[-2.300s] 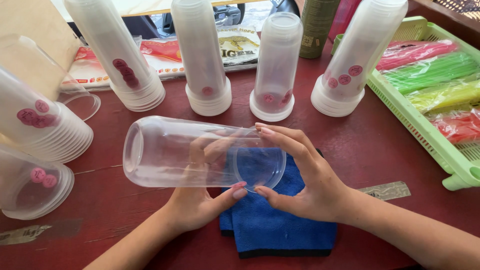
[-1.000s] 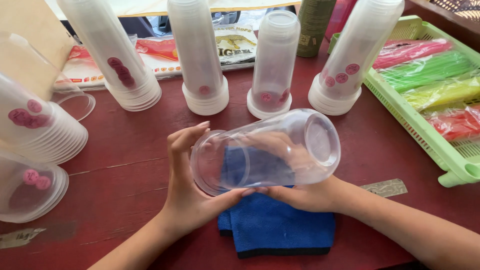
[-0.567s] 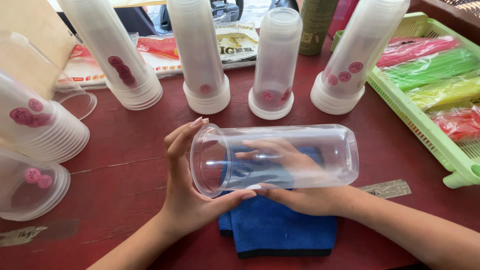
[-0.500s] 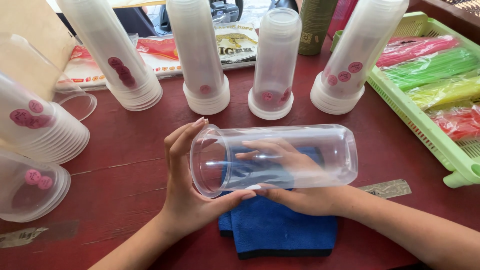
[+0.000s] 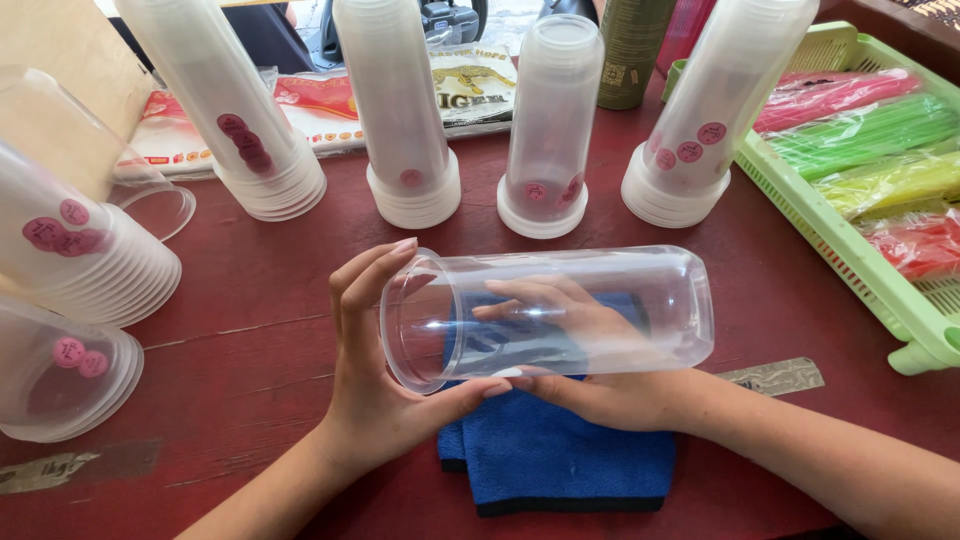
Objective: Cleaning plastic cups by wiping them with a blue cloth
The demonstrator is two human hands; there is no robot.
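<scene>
A tall clear plastic cup [image 5: 620, 300] lies on its side above a folded blue cloth [image 5: 560, 450], its open rim to the left and its base to the right. My left hand [image 5: 375, 400] cups the rim, thumb below and fingers curled over the top edge. My right hand [image 5: 610, 390] supports the cup from underneath, and its fingers show through the clear wall. The cloth lies flat on the dark red table [image 5: 250, 290].
Several upside-down stacks of clear cups with pink stickers stand behind, such as the middle stack [image 5: 400, 120] and one at the right [image 5: 700, 120]. More stacks lie tilted at the left [image 5: 80, 260]. A green basket [image 5: 850, 250] of coloured straw packs sits at the right.
The cup was turned end for end: its open rim pointed right, it now points left. My left hand moved from under the cup to its rim. It has hardly moved in the last half second.
</scene>
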